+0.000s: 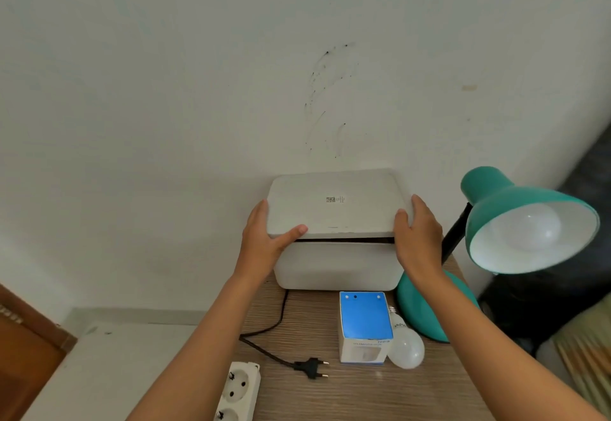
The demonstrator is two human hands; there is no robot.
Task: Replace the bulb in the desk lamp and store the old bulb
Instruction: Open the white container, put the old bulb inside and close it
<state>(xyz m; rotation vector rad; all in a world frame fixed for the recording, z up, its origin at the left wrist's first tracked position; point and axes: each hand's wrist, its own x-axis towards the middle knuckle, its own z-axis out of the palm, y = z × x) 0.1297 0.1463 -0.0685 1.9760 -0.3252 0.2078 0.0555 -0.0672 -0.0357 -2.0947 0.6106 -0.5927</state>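
Observation:
A white storage box (334, 268) stands at the back of the wooden table (363, 391), against the wall. Its white lid (337, 204) is tilted up at the front, leaving a dark gap. My left hand (264, 239) grips the lid's left edge and my right hand (418, 239) grips its right edge. A teal desk lamp (525, 219) stands to the right with a white bulb (529, 227) seated in its shade. In front of the box a loose white bulb (406, 346) lies beside a blue and white bulb carton (363, 325).
The lamp's black cord and unplugged plug (312, 367) lie on the table near a white power strip (238, 391) at the front left edge. The lamp's round teal base (426, 308) sits right of the carton. A brown door (23, 348) is at far left.

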